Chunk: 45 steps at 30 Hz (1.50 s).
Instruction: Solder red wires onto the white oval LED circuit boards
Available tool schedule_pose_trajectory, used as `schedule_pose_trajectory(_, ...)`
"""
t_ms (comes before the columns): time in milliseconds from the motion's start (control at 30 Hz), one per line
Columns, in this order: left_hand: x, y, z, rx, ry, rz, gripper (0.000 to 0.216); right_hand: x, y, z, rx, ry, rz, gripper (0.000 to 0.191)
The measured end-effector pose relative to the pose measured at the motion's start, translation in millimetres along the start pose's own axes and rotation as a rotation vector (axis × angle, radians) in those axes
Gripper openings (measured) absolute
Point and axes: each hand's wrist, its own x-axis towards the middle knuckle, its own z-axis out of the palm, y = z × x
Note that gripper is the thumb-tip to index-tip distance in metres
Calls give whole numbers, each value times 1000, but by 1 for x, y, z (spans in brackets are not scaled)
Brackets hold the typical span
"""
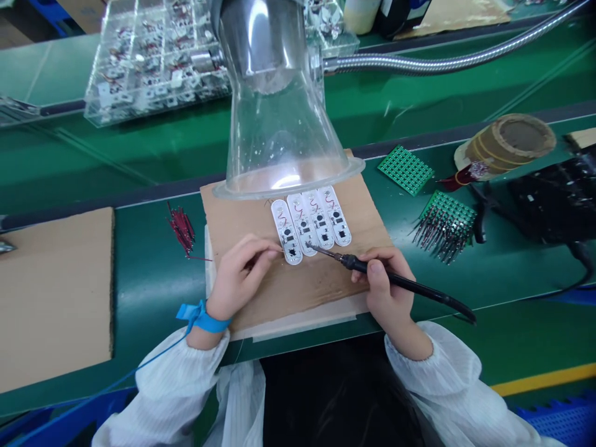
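Several white oblong circuit boards [311, 225] lie side by side on a brown cardboard pad [298, 285]. My right hand [386, 285] is closed round a black soldering iron [410, 287], whose tip rests at the lower end of the second board. My left hand [242, 273] is pinched shut just left of the boards, with a thin wire-like thing I cannot make out reaching toward the leftmost board. A blue strap [201, 316] circles my left wrist.
A clear fume hood [284, 112] on a flexible metal hose [447, 59] hangs over the boards. Red wires [181, 226] lie left of the pad; green boards [406, 169], black wires [442, 226] and a tape roll [510, 143] lie right. A clear parts tray [149, 59] stands behind.
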Motion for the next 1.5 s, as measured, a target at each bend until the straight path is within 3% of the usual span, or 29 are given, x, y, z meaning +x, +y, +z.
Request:
schedule_pose_trajectory(100,-3,-6,2,29,-51,90,15,-6,4,5,-16,-50,11,14)
schedule_pose_trajectory(367,-9,-11,8,90,0,-86,4,-12,15,-1,-75,-63,32,21)
schedule_pose_trajectory(600,-6,-8,9,81,-10,-15,5,-12,15,0,-94,-88,14,17)
schedule_pose_trajectory(933,-6,-7,10,82,-29,-25,6,-11,12,0,-52,-73,23,15)
schedule_pose_trajectory(1500,-5,-8,10,100,-15,47,12,-11,13,-3,-94,-205,17,6)
